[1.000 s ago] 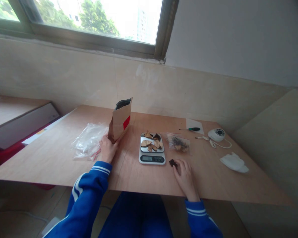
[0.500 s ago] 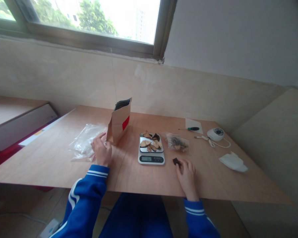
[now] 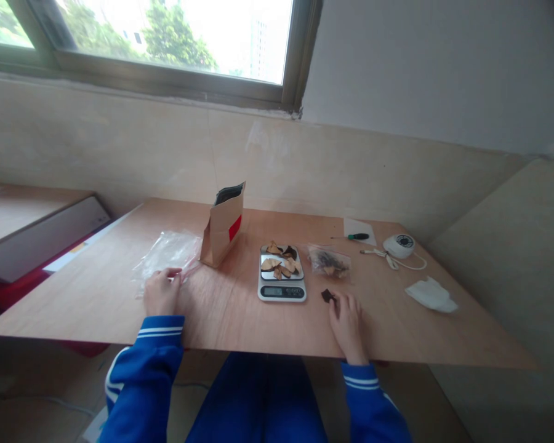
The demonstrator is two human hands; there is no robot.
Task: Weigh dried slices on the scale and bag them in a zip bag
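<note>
My left hand is closed at the near edge of some clear plastic zip bags, its fingertips pinching the reddish zip strip. Between the fingers and thumb of my right hand is a dark dried slice, held low at the tabletop. Midway between my hands stands a white kitchen scale. Several pale, dark-edged dried slices lie on its plate. Just right of the scale is a clear zip bag of dried pieces.
A brown paper pouch with a red label stands open-topped behind the scale's left side. Toward the right lie a screwdriver on white paper, a white dome camera with its cable, and a crumpled white tissue. The wooden table ends near my lap.
My left hand has moved left and nearer to me, away from the paper pouch, and the bags' zip edge has shifted with it. My right hand stays almost still with the dark slice.
</note>
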